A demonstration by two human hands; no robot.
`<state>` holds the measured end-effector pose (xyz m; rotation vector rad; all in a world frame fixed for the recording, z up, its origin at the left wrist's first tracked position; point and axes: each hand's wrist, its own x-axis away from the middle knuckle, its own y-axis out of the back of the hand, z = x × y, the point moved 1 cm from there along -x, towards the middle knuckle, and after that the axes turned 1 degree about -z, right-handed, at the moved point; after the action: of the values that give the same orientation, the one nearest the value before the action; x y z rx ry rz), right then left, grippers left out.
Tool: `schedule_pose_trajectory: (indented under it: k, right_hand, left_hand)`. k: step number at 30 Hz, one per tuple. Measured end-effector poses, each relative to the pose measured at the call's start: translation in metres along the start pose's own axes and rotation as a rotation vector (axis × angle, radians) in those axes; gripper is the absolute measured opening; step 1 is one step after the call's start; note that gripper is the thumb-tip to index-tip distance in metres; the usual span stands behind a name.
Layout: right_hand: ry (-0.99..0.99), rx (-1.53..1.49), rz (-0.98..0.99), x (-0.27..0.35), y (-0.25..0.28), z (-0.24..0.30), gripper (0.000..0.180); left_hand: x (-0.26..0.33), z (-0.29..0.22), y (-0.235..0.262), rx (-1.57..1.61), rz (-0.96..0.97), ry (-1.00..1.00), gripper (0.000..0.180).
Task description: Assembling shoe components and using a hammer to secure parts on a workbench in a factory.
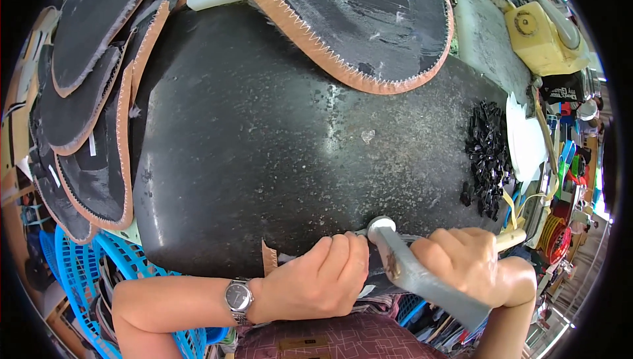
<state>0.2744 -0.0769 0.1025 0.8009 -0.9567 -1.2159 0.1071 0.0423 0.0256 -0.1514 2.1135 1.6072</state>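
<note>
My right hand [461, 260] is wrapped round the handle of a hammer [422, 280]. Its grey metal head has a round face and a broad flared end, and the pale wooden handle tip shows past my fist. Close to the round face, my left hand [316, 278] is closed at the near edge of the black work surface [264, 128]. From behind its fingers sticks out a tan-edged dark piece [269, 258], mostly hidden by the hand. What the fingertips pinch cannot be made out.
A large black sole-shaped piece [369, 23] with zigzag-stitched tan edging lies across the far side. Similar pieces [86, 115] are stacked at left, above a blue plastic basket [66, 267]. Small black bits [488, 154] are heaped at right, near a yellow container [541, 42].
</note>
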Motion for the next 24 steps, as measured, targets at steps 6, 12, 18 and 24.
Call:
schedule_pose_trajectory:
  k: [6,12,18,24]
  right_hand:
    - [0.118,0.156,0.045,-0.006,0.0,0.002,0.024]
    - [0.049,0.068,0.01,-0.005,-0.002,0.003,0.021]
    - [-0.077,-0.03,0.072,0.004,-0.007,0.008,0.039]
    - [-0.063,0.011,0.04,0.006,-0.013,0.007,0.028]
  left_hand:
    - [-0.009,-0.009,0.006,-0.119,0.131,-0.004,0.026]
    - [-0.002,-0.01,0.008,0.072,0.049,0.297,0.03]
    - [-0.002,-0.028,0.005,0.118,-0.063,0.711,0.022]
    - [-0.008,-0.02,-0.001,0.344,-0.172,0.893,0.016]
